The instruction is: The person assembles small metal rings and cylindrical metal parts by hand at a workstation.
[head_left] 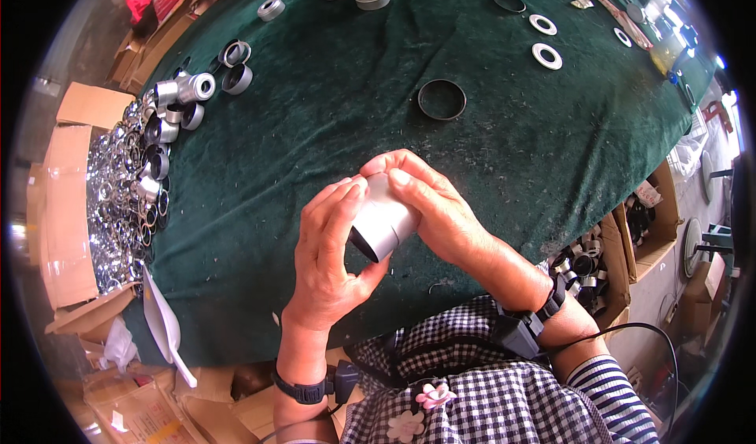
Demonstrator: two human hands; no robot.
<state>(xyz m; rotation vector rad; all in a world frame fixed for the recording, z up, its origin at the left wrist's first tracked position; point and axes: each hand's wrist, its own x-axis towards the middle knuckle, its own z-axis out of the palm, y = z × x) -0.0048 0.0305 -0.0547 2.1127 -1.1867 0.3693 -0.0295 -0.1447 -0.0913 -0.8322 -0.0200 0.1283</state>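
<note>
Silver cylinder (387,217) in both hands, held over the near part of the counter (315,117), which is covered in green cloth; it tilts, with a dark open end toward the lower left. The left hand (324,259) has its fingers curved partway open around the cylinder's left side, thumb beneath. The right hand (442,206) grips the upper right, its fingers bent over the far end and nearly closed on it. Beyond the hands, well apart from them, a black ring (442,118) lies flat, with two white washers (537,55) farther off to the right. At the left edge, silver parts (189,89) lie near a cardboard box (69,215) of shiny metal rings (114,200), with a white scoop (161,318) nearer the person.
</note>
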